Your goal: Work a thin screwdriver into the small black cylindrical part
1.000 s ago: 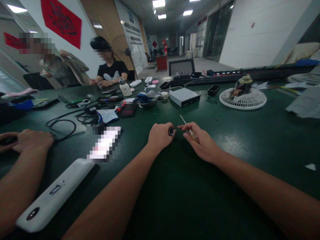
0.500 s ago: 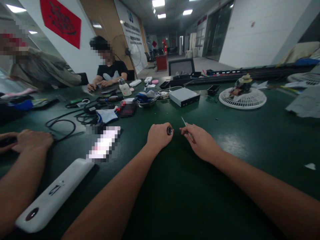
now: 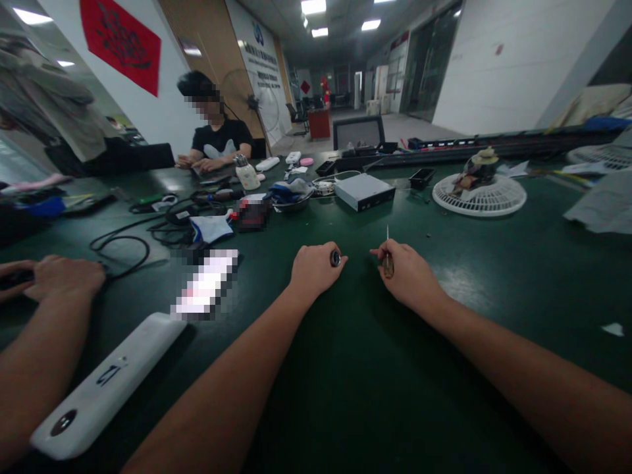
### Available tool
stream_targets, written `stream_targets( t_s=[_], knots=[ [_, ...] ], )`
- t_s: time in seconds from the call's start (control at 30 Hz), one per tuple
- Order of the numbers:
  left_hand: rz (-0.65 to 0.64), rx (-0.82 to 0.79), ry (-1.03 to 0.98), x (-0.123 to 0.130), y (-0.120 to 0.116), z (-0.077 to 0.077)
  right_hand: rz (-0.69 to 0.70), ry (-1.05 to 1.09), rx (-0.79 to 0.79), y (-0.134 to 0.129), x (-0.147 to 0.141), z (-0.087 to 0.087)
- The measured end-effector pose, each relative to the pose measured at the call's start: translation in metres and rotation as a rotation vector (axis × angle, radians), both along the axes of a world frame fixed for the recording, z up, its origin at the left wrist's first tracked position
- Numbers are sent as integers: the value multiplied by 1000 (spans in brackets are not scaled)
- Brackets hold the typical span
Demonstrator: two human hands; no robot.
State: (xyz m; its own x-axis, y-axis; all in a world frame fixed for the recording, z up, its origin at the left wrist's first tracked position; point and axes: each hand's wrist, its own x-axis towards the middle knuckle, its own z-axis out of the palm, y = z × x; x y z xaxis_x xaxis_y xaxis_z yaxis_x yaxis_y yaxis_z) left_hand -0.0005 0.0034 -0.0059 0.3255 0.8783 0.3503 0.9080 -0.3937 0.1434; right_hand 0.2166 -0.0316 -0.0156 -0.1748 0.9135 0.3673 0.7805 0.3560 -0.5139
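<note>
The left hand [image 3: 313, 268] is curled shut and holds a small black round ring [image 3: 336, 258] at its front edge. The right hand [image 3: 407, 273] grips a thin little screwdriver [image 3: 388, 263] with a yellow-brown handle, and it points straight up. The hands are apart, low over the dark green counter [image 3: 345, 395]. A flat silver metal box [image 3: 364, 191] sits farther ahead.
</note>
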Motion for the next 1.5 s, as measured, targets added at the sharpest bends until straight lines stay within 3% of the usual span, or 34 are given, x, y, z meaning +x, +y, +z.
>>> stream_targets(
  t_s=[0.13, 0.4, 0.7, 0.93, 1.17, 1.27, 1.33, 1.43, 1.5],
  knots=[
    [6, 3, -4, 1, -3, 3, -14, 29, -45, -1, 1, 1],
    [7, 0, -75, 0, -3, 2, 86, 179, -60, -6, -5, 9],
    [-34, -79, 29, 4, -6, 7, 175, 345, -80, -9, -9, 9],
    [-91, -69, 37, 3, -5, 7, 231, 254, -53, -9, -11, 10],
    [-110, 48, 48, -3, -8, 14, 305, 354, -64, -12, -10, 14],
    [-150, 222, 6, -4, -16, 32, 307, 381, -64, -10, -9, 12],
    [-268, 389, -49, -1, -32, 54, 292, 408, -73, -7, -7, 10],
    [-572, 574, -187, 8, -79, 95, 323, 435, -91, -3, -6, 7],
    [-649, 599, -264, 11, -120, 118, 338, 454, -106, -1, -6, 4]
  ],
)
